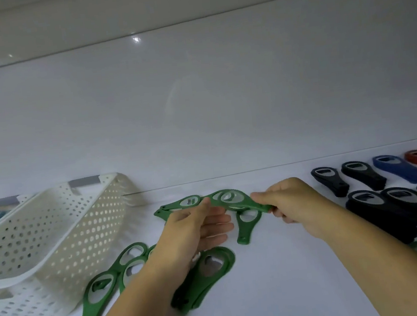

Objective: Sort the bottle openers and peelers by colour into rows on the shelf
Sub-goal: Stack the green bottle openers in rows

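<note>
Between left-hand fingers [203, 207] and right-hand fingers [260, 196] spans green opener [250, 204].

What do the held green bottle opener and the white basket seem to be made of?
Green bottle opener: matte moulded plastic, judging by its even colour; the pale grey insert in its head is probably metal. White basket: glossy plastic, walls moulded with round holes; grey handle grips, material unclear.
</note>
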`<state>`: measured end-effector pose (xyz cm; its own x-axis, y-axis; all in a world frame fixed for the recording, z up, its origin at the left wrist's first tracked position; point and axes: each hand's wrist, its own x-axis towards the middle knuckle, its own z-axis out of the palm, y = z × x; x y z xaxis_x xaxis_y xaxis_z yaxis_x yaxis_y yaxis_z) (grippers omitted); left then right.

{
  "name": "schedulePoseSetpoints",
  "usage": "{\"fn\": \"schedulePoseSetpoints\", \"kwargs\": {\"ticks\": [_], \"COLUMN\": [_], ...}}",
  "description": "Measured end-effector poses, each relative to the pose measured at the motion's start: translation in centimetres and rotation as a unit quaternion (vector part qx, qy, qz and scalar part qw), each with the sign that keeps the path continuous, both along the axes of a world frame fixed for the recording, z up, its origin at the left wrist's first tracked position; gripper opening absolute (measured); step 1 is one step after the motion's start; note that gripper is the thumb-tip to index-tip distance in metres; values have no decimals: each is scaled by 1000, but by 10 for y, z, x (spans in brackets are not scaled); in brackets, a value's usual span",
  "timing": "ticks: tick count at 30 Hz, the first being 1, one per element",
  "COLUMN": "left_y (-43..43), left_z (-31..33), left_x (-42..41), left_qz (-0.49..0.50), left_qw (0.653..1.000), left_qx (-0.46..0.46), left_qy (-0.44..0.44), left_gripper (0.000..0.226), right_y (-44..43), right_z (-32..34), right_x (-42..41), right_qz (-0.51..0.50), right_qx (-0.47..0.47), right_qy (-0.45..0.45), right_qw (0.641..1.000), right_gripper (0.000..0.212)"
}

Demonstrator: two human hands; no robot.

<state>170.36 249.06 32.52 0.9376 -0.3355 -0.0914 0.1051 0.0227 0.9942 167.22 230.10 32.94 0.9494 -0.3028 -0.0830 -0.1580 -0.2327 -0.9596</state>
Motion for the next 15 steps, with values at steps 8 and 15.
{"fn": "schedulePoseSetpoints", "kwargs": {"ticks": [8,15], "left_y": [-4,4], "left_z": [4,5], "left_x": [-4,6], "left_qz": [-32,17], "left_qw": [983,970], "left_qx": [-172,-189], "left_qy": [63,154], "left_gripper": [23,25], "right_y": [31,11], "right_z": [-14,-20], "right_x": [2,7], "right_qz": [101,-12], "right_qx": [-70,-328], "right_qy": [-76,31], "right_qw": [989,944], "right_gripper": [29,58]}}
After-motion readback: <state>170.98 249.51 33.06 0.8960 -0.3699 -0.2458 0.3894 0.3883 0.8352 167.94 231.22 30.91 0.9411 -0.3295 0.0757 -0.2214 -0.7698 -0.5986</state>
